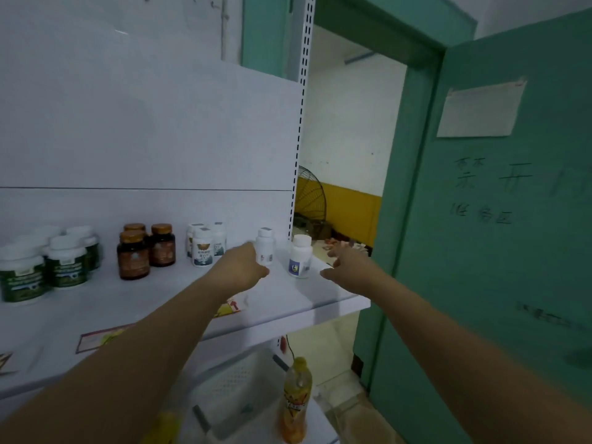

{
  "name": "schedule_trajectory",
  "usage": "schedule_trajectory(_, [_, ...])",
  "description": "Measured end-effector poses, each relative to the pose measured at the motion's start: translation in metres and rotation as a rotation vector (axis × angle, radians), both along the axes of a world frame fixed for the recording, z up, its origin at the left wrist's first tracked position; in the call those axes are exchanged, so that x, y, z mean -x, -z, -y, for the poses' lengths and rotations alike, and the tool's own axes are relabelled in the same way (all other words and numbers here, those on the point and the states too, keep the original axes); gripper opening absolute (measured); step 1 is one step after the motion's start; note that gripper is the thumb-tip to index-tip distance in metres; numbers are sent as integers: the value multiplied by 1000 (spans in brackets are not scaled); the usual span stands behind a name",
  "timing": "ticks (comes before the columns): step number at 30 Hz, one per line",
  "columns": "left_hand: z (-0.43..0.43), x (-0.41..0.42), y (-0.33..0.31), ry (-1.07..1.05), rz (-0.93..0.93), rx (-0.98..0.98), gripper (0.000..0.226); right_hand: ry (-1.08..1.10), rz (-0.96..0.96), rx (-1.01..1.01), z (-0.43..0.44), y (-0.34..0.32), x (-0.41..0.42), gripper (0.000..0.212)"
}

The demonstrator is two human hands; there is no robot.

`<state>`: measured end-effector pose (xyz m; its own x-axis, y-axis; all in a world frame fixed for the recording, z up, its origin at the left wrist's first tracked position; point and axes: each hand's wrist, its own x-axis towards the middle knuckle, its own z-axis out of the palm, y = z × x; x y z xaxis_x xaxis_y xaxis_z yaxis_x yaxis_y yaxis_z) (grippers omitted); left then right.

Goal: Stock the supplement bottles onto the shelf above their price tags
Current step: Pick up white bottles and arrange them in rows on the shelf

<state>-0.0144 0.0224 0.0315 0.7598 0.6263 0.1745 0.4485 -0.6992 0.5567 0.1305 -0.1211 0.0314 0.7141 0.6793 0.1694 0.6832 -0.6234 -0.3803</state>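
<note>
- L hand (245,267): reaches over the shelf, fingers & thumb curled round a small white plastic bottle (267,242). The btl stands upright on the flat white shelf board (320,299), twd the back, R part.
- Far L on the board: group of white-capped bottles w/ dark green labels (65,262), upright, packed close.
- Next: three brown amber bottles w/ gold caps (133,254), upright, close together.
- Then a cluster of white bottles w/ dark blue-and-gold labels (202,248), just L of the L hand.
- Front edge: red-bordered paper price tag (96,339), roughly in front of the amber group. Further R, a yellow-and-red price tag (229,307), partly hidden by the L forearm.
- R of the held btl: white plastic bottle w/ blue label (301,256), upright, near the board's R end, apart from the held one.
- R hand (347,264): fingers spread & straight, holding nothing, just R of that btl, not touching it.
- Below the board: white perforated plastic basket (243,376), w/ an orange drink bottle w/ yellow cap (296,402) just R of it.
- Far R: teal-green door (496,251), open, w/ a white paper sheet (480,110) stuck on it.
</note>
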Motion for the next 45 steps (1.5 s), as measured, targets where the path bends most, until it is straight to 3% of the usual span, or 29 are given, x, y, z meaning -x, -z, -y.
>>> schedule_trajectory(4, [-30, -26, 4, -137, -18, 29, 52, -77, -72, -126, -41, 16, -24, 62])
schedule_trajectory(11, [-80, -94, 28, -231, 24, 6, 61, 12, -190, -303, -107, 41, -61, 86])
schedule_trajectory(18, [-99, -160, 47, -332, 198, 188, 88, -56, -381, -570, -138, 53, -100, 61])
schedule_trajectory(21, [-108, -170, 54, -310, 358, 258, 72, -70, -515, -646, -138, 53, -122, 54])
schedule_trajectory(26, [-108, -163, 41, -255, 553, 555, 44, -102, -772, -682, -136, 41, -138, 29])
schedule_trajectory(28, [-106, -154, 25, -196, 627, 593, 33, -176, -874, -697, -136, 29, -138, 30])
schedule_trajectory(29, [-105, -150, 18, -150, 662, 642, 38, -222, -915, -712, -135, 23, -137, 34])
schedule_trajectory(32, [-99, -138, 4, -31, 734, 769, 51, -329, -921, -743, -134, 5, -131, 36])
schedule_trajectory(36, [-85, -124, -12, 16, 748, 783, 63, -371, -930, -738, -133, -13, -120, 55])
schedule_trajectory(39, [-83, -109, -17, 106, 744, 764, 50, -423, -910, -722, -132, -22, -110, 55])
schedule_trajectory(42, [-80, -93, -21, 109, 760, 783, 22, -461, -886, -698, -133, -29, -99, 57])
schedule_trajectory(45, [-72, -78, -25, -3, 769, 848, 24, -481, -890, -673, -134, -32, -85, 54])
